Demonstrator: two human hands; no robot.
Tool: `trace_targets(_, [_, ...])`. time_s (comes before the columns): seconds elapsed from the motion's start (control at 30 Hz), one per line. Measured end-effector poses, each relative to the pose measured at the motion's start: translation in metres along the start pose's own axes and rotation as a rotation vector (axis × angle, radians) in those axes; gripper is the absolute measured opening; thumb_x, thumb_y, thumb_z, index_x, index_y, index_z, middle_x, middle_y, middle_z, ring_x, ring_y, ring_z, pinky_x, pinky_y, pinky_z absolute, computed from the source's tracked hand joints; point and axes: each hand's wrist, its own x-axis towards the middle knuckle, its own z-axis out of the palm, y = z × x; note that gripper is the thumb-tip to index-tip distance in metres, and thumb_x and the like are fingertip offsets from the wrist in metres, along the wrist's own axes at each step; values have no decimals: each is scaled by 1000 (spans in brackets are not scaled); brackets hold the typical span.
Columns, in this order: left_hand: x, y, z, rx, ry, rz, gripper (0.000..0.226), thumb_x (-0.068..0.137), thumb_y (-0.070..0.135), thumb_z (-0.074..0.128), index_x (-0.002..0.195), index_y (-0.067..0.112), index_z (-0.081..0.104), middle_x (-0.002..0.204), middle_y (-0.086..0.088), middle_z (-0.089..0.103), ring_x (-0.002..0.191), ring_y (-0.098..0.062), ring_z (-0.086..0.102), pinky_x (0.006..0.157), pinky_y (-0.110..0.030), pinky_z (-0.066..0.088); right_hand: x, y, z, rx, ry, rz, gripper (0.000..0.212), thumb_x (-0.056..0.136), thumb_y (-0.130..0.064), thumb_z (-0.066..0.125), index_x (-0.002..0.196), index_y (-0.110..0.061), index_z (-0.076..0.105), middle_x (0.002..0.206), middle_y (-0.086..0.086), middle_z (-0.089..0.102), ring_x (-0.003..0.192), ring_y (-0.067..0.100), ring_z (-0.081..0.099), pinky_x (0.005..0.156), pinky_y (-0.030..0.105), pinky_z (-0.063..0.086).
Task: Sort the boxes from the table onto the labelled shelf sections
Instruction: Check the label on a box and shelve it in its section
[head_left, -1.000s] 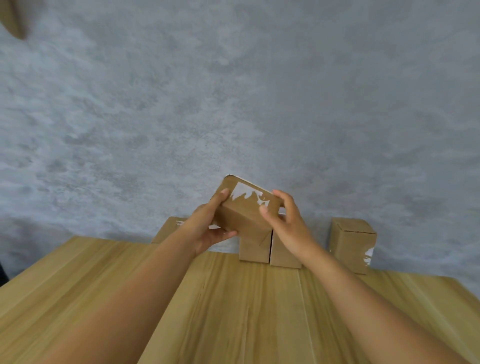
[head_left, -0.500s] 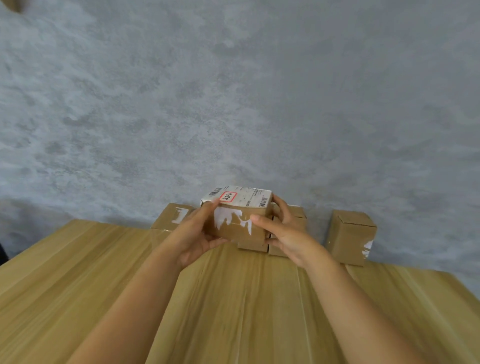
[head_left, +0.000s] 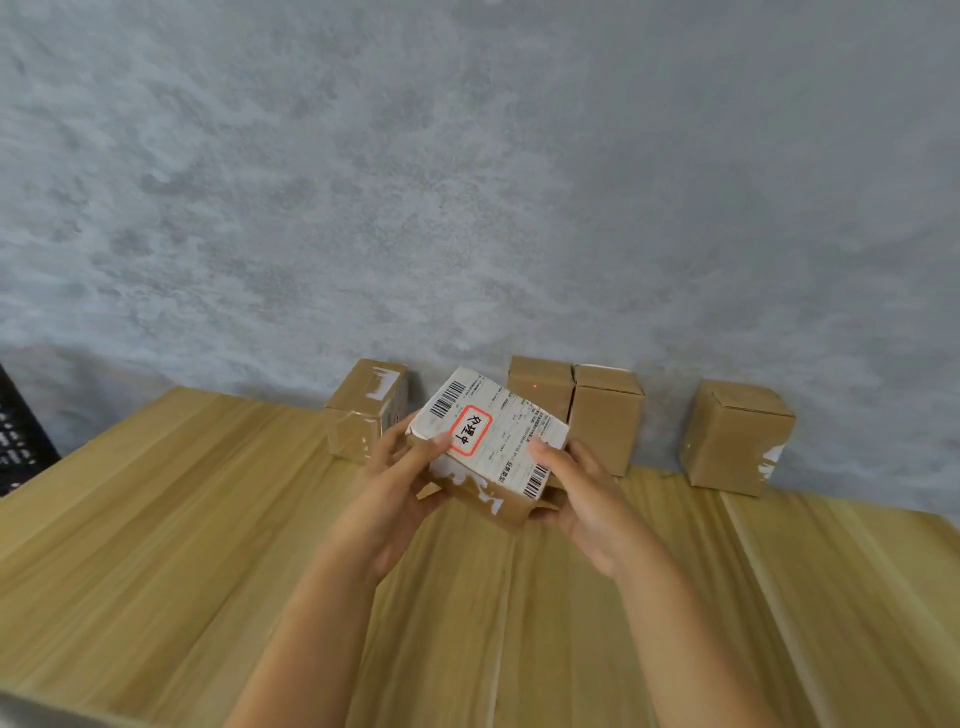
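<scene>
Grey mottled wall backs the wooden tabletop (head_left: 156, 519). At centre frame, the left hand (head_left: 400, 499) and right hand (head_left: 582, 499) clamp the labelled box (head_left: 488, 441), lifted, label up. Best read the red-framed mark before choosing a shelf section.

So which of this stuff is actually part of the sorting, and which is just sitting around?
Part of the job:
- labelled box, gripped by the left hand and right hand
- left box
- two middle boxes, touching
- right box
- wooden table they stand on

Just there:
- grey wall
- black crate, left edge

No shelf is in view.
</scene>
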Motion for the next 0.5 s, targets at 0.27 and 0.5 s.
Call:
trace_targets(0.27, [-8,-5,-11,128,-62,-177,47,81,31,64,125,15,63,117,-12,72,111,-32,66,98,-46,50,9,-11,0,-50,195,-207,95,57,-61,87,139,-31,48,137,-1,59,122,20,60,105,47,48])
trace_targets(0.5, [-7,-16,-4,-191,9,-163,22,78,20,72,98,14,80,106,-16,73,97,-35,69,92,-53,55,13,1,13,163,175,-90,85,73,-65,74,142,-26,44,128,3,64,116,19,58,99,44,47])
